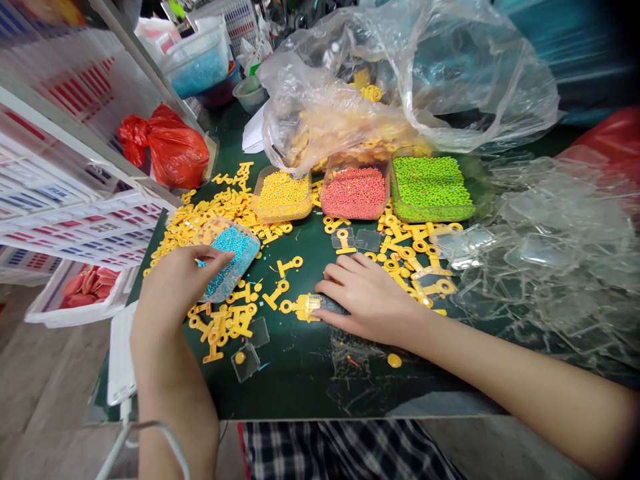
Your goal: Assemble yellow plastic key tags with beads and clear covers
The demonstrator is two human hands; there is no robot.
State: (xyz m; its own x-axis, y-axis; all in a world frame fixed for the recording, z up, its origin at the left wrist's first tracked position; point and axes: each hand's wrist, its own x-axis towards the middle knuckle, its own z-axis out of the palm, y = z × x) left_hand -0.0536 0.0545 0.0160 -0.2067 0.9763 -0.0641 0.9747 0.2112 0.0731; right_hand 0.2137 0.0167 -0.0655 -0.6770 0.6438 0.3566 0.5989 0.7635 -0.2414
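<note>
Head view: left hand curled, fingertips over tilted clear tray of turquoise beads; any pinched bead cannot be told. Right hand lies flat, fingers released, just right of yellow plastic key-shaped part on dark green mat. Part's long axis crosswise, ring end pointing toward tray. Risk: tilted tray, if nudged, spills beads.

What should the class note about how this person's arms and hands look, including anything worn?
The left forearm and right forearm are bare, with no sleeves in view. The left hand and right hand wear no gloves. Dark checked clothing with a red edge shows at the bottom of the view.
</note>
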